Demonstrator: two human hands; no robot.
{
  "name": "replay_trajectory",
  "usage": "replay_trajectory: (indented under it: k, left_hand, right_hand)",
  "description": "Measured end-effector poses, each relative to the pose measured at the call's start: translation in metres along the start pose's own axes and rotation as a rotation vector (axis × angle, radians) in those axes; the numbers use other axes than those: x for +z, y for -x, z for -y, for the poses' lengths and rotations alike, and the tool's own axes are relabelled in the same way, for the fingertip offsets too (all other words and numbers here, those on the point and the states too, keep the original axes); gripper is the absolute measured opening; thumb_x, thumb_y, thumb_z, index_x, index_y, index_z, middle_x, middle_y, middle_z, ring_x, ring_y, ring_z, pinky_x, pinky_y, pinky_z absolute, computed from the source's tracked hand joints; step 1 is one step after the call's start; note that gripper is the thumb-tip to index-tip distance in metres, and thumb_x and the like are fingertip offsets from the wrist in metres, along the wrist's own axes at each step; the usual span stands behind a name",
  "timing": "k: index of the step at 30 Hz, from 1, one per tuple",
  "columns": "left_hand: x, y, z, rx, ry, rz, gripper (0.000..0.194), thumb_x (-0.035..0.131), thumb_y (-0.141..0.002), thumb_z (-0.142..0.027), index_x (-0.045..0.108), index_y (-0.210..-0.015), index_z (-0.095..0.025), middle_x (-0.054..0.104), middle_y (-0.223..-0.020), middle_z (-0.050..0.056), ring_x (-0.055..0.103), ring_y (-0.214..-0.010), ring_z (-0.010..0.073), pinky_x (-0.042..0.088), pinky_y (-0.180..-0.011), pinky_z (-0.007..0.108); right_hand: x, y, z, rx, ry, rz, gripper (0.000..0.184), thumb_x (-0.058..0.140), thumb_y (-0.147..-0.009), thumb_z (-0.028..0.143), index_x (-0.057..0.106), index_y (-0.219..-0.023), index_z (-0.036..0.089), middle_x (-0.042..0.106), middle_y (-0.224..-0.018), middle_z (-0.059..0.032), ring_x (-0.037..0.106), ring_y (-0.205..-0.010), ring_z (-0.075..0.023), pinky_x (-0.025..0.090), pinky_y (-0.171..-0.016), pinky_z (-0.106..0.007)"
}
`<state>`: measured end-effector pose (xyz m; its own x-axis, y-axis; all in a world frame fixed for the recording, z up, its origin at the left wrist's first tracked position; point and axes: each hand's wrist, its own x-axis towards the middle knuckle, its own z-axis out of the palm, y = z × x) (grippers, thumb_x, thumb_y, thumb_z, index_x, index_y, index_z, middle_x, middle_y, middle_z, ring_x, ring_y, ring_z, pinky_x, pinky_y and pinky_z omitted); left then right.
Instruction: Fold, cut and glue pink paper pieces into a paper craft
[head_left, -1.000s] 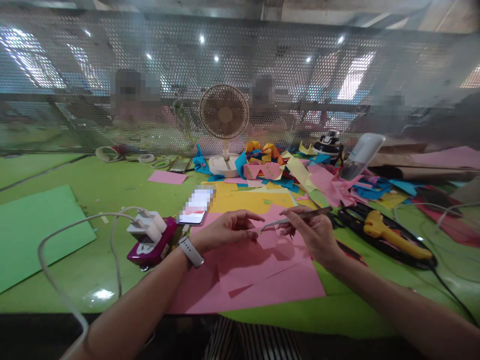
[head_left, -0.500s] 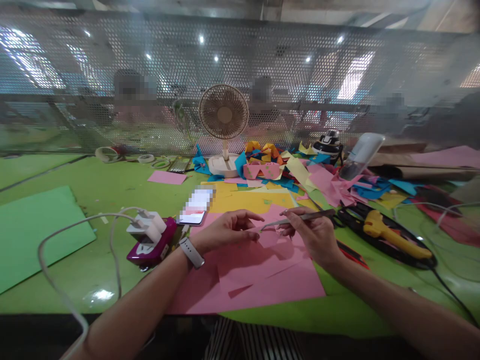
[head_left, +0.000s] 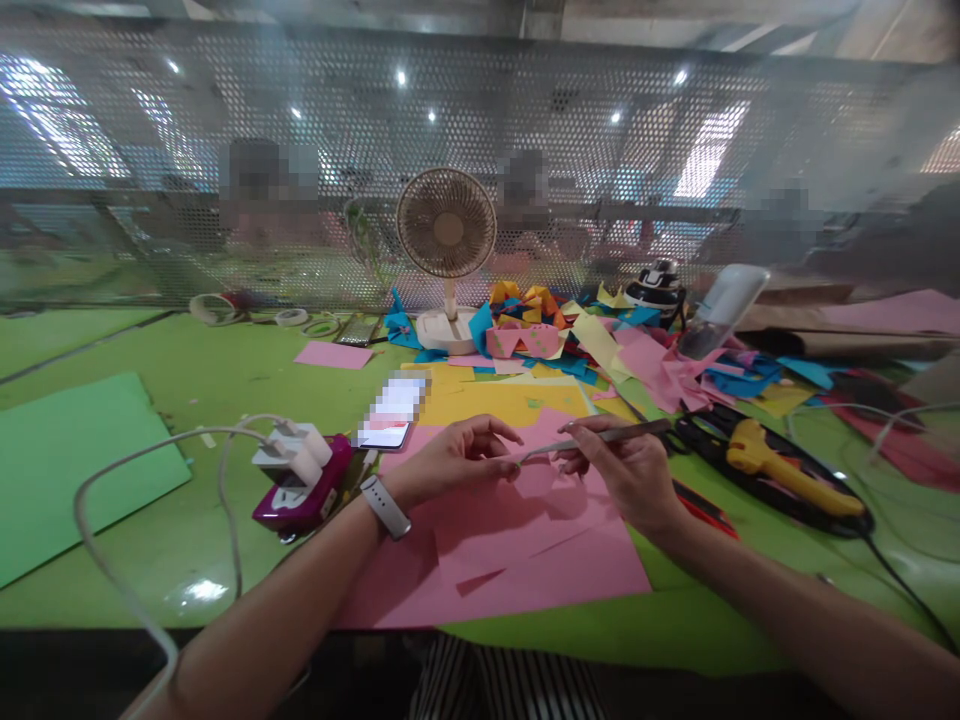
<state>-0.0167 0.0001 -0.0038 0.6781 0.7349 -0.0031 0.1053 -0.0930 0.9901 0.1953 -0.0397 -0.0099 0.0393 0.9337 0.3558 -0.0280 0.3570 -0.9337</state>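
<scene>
Tweezers [head_left: 634,430] in Right Hand [head_left: 634,478], Above Pink Paper Sheets [head_left: 517,570]

Reference landmark: pink paper sheets, lying overlapped on the green work surface [head_left: 247,560]. Left and right are as seen by the wearer.

Right hand: above the right part of the pink paper sheets. Thumb and fingers are closed on the metal tweezers, which slant, tip toward the left hand [head_left: 459,465].

Left hand: above the middle of the pink paper sheets. Thumb and index finger are curved and stand apart. A tiny green piece [head_left: 518,463] is at the thumb tip, beside the tweezers tip; contact between them cannot be determined. The two hands are apart, bridged only by the tool. A wristwatch [head_left: 385,507] is worn on the left wrist.

Surrounding items, located from the pink paper sheets:
- Far edge: yellow paper [head_left: 502,402]; beyond it, a desk fan [head_left: 447,228] and a pile of coloured paper scraps [head_left: 652,365].
- Far left corner: smartphone [head_left: 391,415], screen lit.
- Left: magenta power strip [head_left: 304,508] with white plug adapters [head_left: 304,455]; farther left, a green sheet [head_left: 82,465].
- Right: yellow glue gun [head_left: 791,475] on a black tray [head_left: 709,440].
</scene>
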Motion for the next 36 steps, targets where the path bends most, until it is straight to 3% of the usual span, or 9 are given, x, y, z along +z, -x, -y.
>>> replay_trajectory:
  k: [10,23,27,29,32,36]
  left_hand:
    - [-0.001,0.001,-0.001,0.012,0.013,0.035,0.034,0.063,-0.078,-0.027,0.050,-0.107,-0.015,0.062,-0.078,0.004,0.049,-0.060,0.0079,0.035,-0.054,0.019]
    - [-0.002,0.001,0.000,0.007,-0.022,0.041,0.039,0.063,-0.077,-0.034,0.049,-0.109,-0.017,0.062,-0.078,0.003,0.051,-0.060,0.0091,0.036,-0.055,0.021]
    - [-0.001,0.001,-0.001,0.010,-0.020,0.041,0.038,0.063,-0.077,-0.033,0.049,-0.108,-0.018,0.063,-0.078,0.003,0.054,-0.066,0.0113,0.038,-0.059,0.023]
    - [-0.001,0.002,-0.002,0.013,-0.005,0.049,0.036,0.063,-0.077,-0.031,0.049,-0.108,-0.018,0.062,-0.078,0.003,0.056,-0.069,0.0120,0.039,-0.060,0.023]
    - [0.000,0.002,-0.001,0.021,0.026,0.060,0.036,0.064,-0.076,-0.030,0.050,-0.107,-0.018,0.062,-0.078,0.002,0.056,-0.070,0.0122,0.040,-0.062,0.024]
    - [-0.001,0.003,0.000,-0.001,0.020,0.056,0.034,0.064,-0.076,-0.031,0.049,-0.104,-0.018,0.062,-0.078,0.002,0.054,-0.065,0.0107,0.036,-0.054,0.020]
  right_hand:
    - [-0.001,0.001,-0.001,0.004,-0.010,0.028,0.014,0.061,-0.079,0.031,0.061,-0.083,0.017,0.068,-0.059,-0.0006,0.063,-0.048,-0.0129,0.053,-0.046,-0.022]
    - [-0.003,0.001,0.000,-0.024,0.029,0.025,0.015,0.062,-0.079,0.030,0.062,-0.082,0.015,0.067,-0.058,-0.0007,0.062,-0.046,-0.0128,0.052,-0.045,-0.023]
    - [-0.007,-0.003,-0.002,-0.114,-0.032,-0.008,0.013,0.058,-0.082,0.028,0.061,-0.092,0.019,0.070,-0.069,-0.0008,0.065,-0.055,-0.0134,0.051,-0.049,-0.023]
    - [-0.008,-0.006,-0.003,-0.155,0.001,0.072,0.017,0.056,-0.084,0.027,0.060,-0.100,0.022,0.070,-0.083,-0.0026,0.067,-0.072,-0.0160,0.053,-0.062,-0.028]
    - [-0.008,-0.007,-0.005,-0.128,0.188,0.295,0.020,0.054,-0.085,0.028,0.061,-0.103,0.024,0.067,-0.099,-0.0048,0.062,-0.093,-0.0187,0.049,-0.081,-0.034]
    - [-0.008,-0.006,-0.009,-0.081,0.328,0.419,0.028,0.060,-0.081,0.030,0.058,-0.108,0.024,0.064,-0.098,-0.0043,0.060,-0.091,-0.0185,0.047,-0.079,-0.032]
